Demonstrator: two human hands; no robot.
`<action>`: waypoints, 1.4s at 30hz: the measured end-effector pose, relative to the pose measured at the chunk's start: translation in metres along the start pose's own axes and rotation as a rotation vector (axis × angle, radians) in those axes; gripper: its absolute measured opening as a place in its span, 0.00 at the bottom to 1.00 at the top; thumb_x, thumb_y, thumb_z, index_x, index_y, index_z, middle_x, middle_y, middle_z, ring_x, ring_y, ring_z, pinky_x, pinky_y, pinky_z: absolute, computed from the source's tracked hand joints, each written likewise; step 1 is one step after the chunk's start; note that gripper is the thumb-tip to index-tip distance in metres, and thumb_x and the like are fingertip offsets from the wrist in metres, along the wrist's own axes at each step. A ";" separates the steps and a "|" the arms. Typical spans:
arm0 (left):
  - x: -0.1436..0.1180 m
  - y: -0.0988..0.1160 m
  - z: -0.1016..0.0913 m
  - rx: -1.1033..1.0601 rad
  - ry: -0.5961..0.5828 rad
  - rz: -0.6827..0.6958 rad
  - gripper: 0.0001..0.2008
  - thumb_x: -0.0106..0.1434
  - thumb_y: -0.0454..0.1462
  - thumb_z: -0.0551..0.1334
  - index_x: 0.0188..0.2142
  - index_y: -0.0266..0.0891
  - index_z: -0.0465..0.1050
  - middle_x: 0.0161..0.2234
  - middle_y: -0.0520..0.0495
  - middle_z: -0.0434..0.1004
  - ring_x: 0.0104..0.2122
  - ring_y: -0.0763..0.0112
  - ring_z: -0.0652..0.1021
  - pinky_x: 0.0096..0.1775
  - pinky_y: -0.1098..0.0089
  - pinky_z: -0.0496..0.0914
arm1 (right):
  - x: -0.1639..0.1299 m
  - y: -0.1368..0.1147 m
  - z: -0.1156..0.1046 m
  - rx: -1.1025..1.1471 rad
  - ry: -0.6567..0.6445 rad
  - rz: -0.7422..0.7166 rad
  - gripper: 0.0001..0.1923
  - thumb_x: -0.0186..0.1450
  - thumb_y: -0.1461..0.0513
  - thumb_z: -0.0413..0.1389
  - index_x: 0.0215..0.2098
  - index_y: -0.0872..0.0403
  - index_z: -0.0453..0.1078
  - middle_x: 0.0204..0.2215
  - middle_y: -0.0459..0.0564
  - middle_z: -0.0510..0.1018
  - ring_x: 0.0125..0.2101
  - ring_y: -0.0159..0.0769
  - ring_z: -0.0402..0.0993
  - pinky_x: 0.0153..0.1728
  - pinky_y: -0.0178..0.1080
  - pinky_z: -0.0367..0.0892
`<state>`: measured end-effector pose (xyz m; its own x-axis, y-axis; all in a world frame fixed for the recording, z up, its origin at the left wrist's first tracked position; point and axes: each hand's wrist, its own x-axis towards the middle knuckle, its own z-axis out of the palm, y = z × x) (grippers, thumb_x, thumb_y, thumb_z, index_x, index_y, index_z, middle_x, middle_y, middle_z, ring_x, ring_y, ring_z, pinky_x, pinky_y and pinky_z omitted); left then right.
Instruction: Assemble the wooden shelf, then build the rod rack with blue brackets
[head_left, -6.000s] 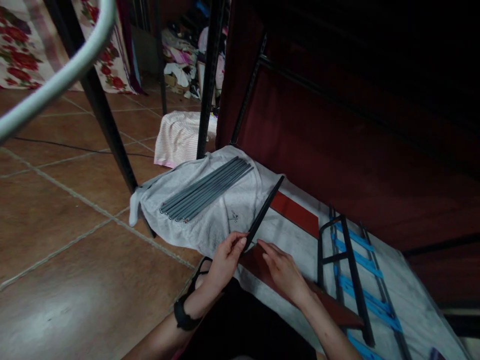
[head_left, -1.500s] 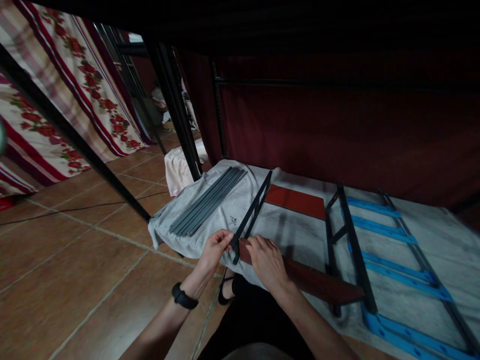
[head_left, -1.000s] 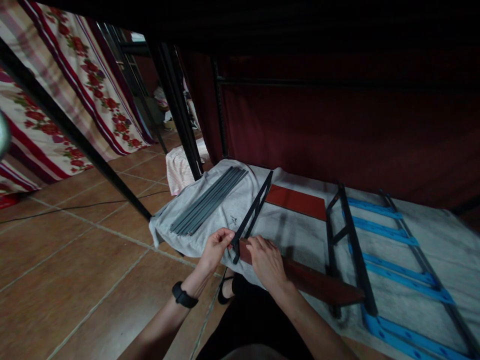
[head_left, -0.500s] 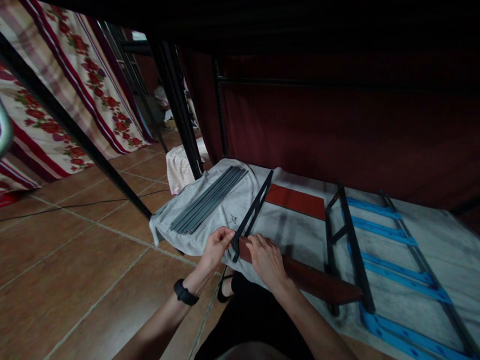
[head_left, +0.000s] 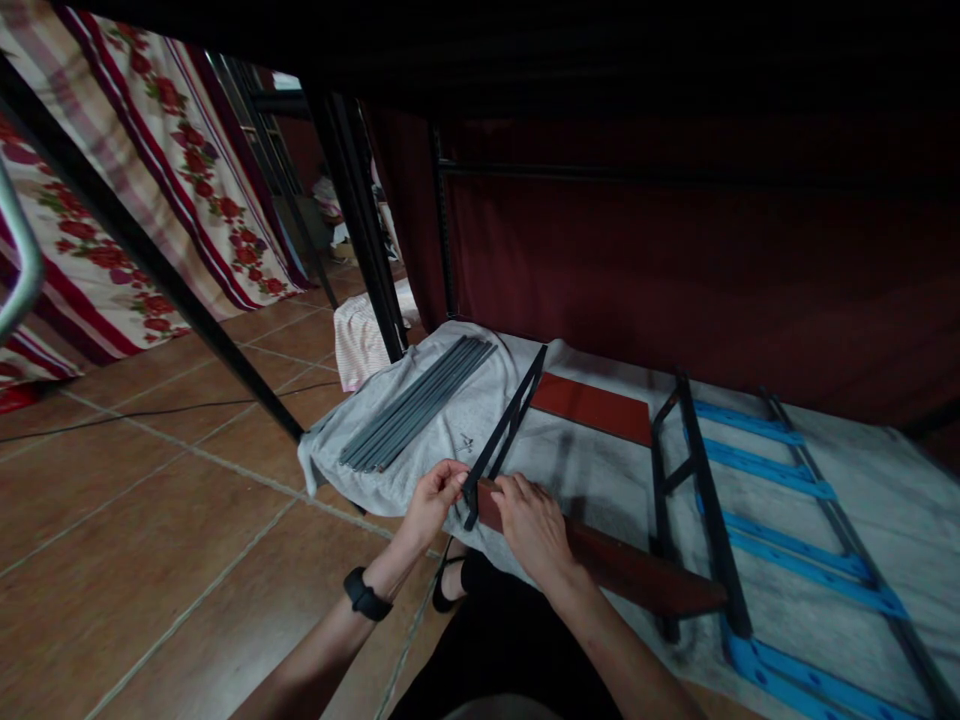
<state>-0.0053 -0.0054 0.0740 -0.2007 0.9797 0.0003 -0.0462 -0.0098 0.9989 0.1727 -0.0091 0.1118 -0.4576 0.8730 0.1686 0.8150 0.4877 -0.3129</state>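
At the far left edge, a pale curved metal tube cuts into view in front of a cream curtain printed with red roses and dark red stripes. A slanted black metal post crosses the curtain down to the bed corner; brown tiled floor below, thin dark cable on it. Next, a pale striped cloth hangs behind a second, upright-ish post. Black wristband on the left wrist. Bundle of thin grey metal rods lies side by side on a light grey cloth. Left hand: narrow pinch, thumb and fingertips at the near corner of a slim black metal frame; cannot tell if they close on the frame or on something small. Right hand: fingers curled over the upper edge of a long red-brown board, holding it by its left end, beside that corner; thumb hidden. Board runs along the near side of the cloth toward a second black metal frame with a crossbar. Farther back, between the two frames, a flat orange-red panel. Far right, blue perforated strips with dark rails lie on the cloth.
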 end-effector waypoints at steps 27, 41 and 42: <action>0.008 -0.005 -0.001 0.035 -0.056 0.017 0.17 0.57 0.49 0.66 0.31 0.37 0.70 0.25 0.54 0.66 0.26 0.75 0.65 0.30 0.73 0.60 | 0.000 0.002 0.003 -0.029 0.016 -0.010 0.12 0.75 0.60 0.43 0.47 0.50 0.67 0.41 0.49 0.77 0.41 0.39 0.75 0.41 0.39 0.64; 0.008 -0.006 0.005 0.041 -0.031 0.114 0.18 0.59 0.50 0.65 0.28 0.39 0.67 0.25 0.54 0.65 0.27 0.74 0.67 0.32 0.73 0.63 | 0.000 0.003 0.004 -0.036 0.008 -0.011 0.13 0.75 0.60 0.41 0.46 0.50 0.67 0.41 0.49 0.77 0.41 0.38 0.75 0.41 0.39 0.64; 0.008 -0.006 0.005 0.050 -0.031 0.145 0.17 0.60 0.50 0.65 0.28 0.39 0.68 0.25 0.53 0.66 0.28 0.73 0.67 0.33 0.72 0.63 | 0.000 0.003 0.004 -0.033 0.010 -0.014 0.13 0.75 0.60 0.41 0.46 0.50 0.67 0.41 0.49 0.77 0.41 0.37 0.75 0.42 0.39 0.64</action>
<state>-0.0018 0.0038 0.0679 -0.1709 0.9745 0.1456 0.0304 -0.1424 0.9893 0.1739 -0.0076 0.1074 -0.4653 0.8662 0.1824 0.8199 0.4994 -0.2799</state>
